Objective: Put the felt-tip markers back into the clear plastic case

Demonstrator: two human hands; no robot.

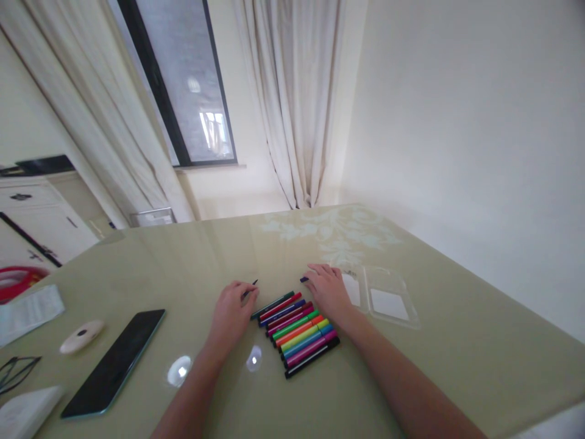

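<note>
A row of colored markers [301,334] lies side by side on the table, running from dark green at the far end to black at the near end. Just left of the row's far end, my left hand [232,310] is closed on a dark marker [249,291], whose thin tip points away to the right. My right hand [326,291] is at the row's right side, fingers bent around a small dark purple marker cap [304,279]. Most of that cap is hidden by the fingers. Beside my right hand an open clear plastic case [409,305] with white inserts lies flat.
To the left lie a black phone [116,363], an oval white device [82,336], eyeglasses [18,372] and a white object [30,411]. Farther left are a folded cloth [31,314] and a red item [22,281]. A wall [479,152] borders the table's right side.
</note>
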